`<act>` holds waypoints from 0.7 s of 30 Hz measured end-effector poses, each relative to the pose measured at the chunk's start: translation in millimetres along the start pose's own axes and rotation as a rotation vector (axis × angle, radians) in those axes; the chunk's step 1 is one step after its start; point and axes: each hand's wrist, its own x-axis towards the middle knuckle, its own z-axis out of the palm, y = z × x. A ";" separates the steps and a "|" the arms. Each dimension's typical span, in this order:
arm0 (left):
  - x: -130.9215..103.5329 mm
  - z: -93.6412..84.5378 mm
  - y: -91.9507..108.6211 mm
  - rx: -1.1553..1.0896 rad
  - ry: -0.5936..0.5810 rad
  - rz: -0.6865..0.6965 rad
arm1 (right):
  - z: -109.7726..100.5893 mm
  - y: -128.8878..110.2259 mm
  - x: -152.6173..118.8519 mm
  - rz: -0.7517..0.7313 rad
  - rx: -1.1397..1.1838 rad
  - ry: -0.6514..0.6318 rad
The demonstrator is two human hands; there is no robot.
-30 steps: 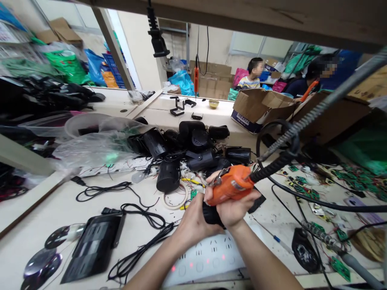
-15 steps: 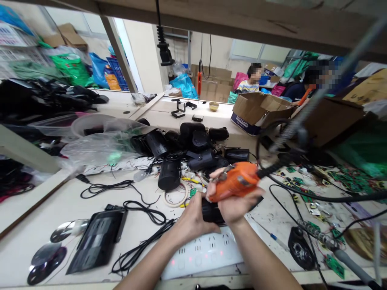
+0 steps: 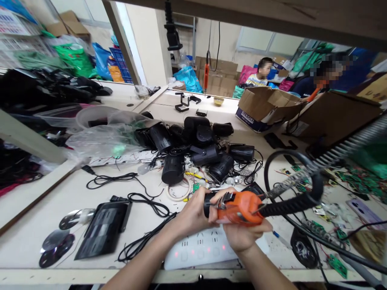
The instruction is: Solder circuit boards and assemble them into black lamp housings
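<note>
My right hand (image 3: 242,235) is wrapped round an orange electric screwdriver (image 3: 242,208), which lies almost level with its front end pointing left. A thick black cord leaves its rear. My left hand (image 3: 193,211) is closed on a black cylindrical housing (image 3: 207,203), at the front end of the screwdriver. The screwdriver's tip and most of the housing are hidden by my fingers. Beneath both hands lies a white power strip (image 3: 196,257) with red lights. Just beyond them are a roll of tape (image 3: 171,197) and an upright black cylindrical housing (image 3: 173,169).
More black housings (image 3: 205,135) are heaped at the middle back. A flat black housing (image 3: 104,229) and coiled black cables (image 3: 148,205) lie left. Green circuit boards (image 3: 337,266) are scattered right, near a spring-wrapped cable (image 3: 338,153). Two people sit beyond a cardboard box (image 3: 260,106).
My right hand has brought the screwdriver lower and more level, against the black housing in my left hand. Its cord now bends in a loop at the right. The view has shifted slightly.
</note>
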 end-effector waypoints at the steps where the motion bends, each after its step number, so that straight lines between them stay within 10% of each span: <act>1: -0.3 -0.2 0.0 -0.016 -0.015 -0.009 | -1.1 1.2 -0.2 0.009 -0.009 -0.015; 13: -4.9 -1.2 2.9 -0.027 -0.098 -0.093 | -9.0 -18.5 -2.2 -0.086 -0.101 0.136; 21: -1.0 -22.3 16.5 0.014 -0.043 -0.189 | -109.6 -40.3 14.4 -0.346 -0.506 0.714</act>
